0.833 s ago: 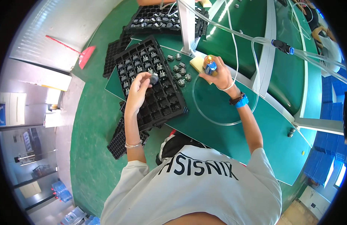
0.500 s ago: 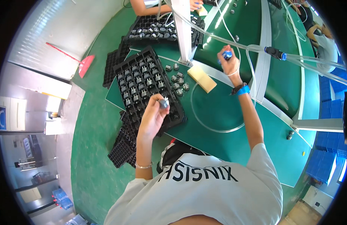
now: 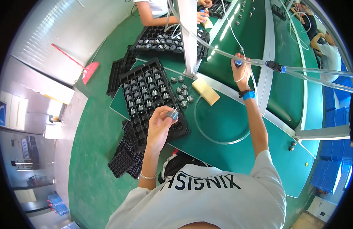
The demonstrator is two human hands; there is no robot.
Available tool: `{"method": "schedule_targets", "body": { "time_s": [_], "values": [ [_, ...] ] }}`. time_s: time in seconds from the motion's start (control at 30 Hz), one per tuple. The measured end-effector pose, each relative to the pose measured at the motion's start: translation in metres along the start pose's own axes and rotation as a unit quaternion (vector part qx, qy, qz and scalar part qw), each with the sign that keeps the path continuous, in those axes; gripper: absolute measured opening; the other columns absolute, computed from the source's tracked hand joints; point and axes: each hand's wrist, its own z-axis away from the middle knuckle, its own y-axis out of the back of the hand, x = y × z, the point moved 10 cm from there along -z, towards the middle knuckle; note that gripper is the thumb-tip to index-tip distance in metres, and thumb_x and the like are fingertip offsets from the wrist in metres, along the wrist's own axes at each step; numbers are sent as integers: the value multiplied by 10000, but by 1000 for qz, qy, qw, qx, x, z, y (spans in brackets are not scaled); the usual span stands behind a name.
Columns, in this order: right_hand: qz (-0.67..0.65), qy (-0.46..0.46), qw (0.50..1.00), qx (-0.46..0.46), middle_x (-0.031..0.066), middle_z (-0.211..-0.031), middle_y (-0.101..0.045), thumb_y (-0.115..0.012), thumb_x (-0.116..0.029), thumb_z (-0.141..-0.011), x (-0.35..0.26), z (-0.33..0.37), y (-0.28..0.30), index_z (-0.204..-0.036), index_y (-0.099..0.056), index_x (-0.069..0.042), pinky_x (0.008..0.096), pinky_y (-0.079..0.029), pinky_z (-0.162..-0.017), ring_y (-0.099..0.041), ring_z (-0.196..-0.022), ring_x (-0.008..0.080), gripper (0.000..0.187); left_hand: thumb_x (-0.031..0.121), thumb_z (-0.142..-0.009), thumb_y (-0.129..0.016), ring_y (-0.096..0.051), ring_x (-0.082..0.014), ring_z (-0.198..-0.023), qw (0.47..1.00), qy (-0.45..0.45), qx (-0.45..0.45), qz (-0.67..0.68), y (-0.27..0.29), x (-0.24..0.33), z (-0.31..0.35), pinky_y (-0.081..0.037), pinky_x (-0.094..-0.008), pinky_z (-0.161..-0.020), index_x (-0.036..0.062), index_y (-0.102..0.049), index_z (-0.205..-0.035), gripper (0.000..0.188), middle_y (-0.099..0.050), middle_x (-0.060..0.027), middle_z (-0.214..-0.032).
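Note:
My left hand (image 3: pixel 159 126) pinches a small grey plug part (image 3: pixel 172 114) with thin metal prongs pointing up, over the near right end of a black compartment tray (image 3: pixel 137 133). Rows of similar pronged parts (image 3: pixel 144 91) fill the tray's far cells. Farther right, above the edge of the green belt, my right hand (image 3: pixel 242 72) is closed around a small blue tool (image 3: pixel 238 63). A thin clear hose runs close by it; the tool's working end cannot be made out. Several loose metal parts (image 3: pixel 184 91) lie between the tray and a yellow sponge block (image 3: pixel 205 91).
A white post (image 3: pixel 188 38) rises from the table beyond the sponge. Clear hoses with a black-and-blue connector (image 3: pixel 275 66) cross at right; one hose (image 3: pixel 222 143) curves over the tabletop. Opposite, a person's hand (image 3: pixel 202 17) works behind another full tray (image 3: pixel 161 41). Black trays (image 3: pixel 121 163) lie lower left.
My right hand has shifted right and slightly nearer with the blue tool. My left hand has moved slightly nearer me, and the plug part has turned so its prongs show.

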Motion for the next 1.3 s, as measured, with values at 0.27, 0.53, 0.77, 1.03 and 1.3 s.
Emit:
{"method": "schedule_targets", "body": {
  "time_s": [0.27, 0.53, 0.77, 1.03, 1.3],
  "values": [
    [-720, -401, 462, -328, 40, -977, -549, -551, -311, -826, -164, 117, -8, -1123, -454, -63, 253, -442, -739, -552, -840, 135, 399, -87, -732, -600, -565, -146, -895, 993, -49, -63, -88, -35, 10, -8, -443, -256, -811, -34, -577, -962, 238, -537, -57, -959],
    [-676, -364, 495, -406, 55, -967, -543, -487, -362, -841, -192, 140, 19, -1031, -498, -31, 253, -456, -739, -563, -858, 129, 382, -70, -750, -601, -570, -129, -877, 993, -52, -79, -76, -47, 8, -4, -452, -245, -798, -42, -584, -962, 215, -548, -53, -933],
    [-673, -380, 497, -396, 60, -978, -536, -485, -378, -844, -187, 145, 16, -1053, -483, -32, 258, -458, -764, -553, -883, 129, 404, -30, -730, -651, -570, -130, -857, 996, -39, -50, -67, -43, 1, -6, -447, -243, -788, -29, -591, -962, 240, -561, -49, -901],
    [-667, -330, 526, -411, 71, -1016, -521, -514, -385, -829, -194, 139, 21, -1094, -460, -24, 270, -448, -795, -536, -908, 139, 451, -19, -672, -708, -556, -107, -824, 983, -120, 24, -140, -33, 14, 0, -423, -231, -706, 14, -541, -1041, 407, -571, -30, -885],
    [-436, -160, 842, -275, 84, -863, -601, -573, -160, -794, -79, 88, -17, -1028, -514, 4, 300, -482, -712, -609, -785, 204, 292, 31, -720, -625, -502, -268, -937, 662, -191, 126, -714, 43, 63, -20, -400, -339, -837, 74, -588, -982, 268, -570, -81, -981]
  ]
}}
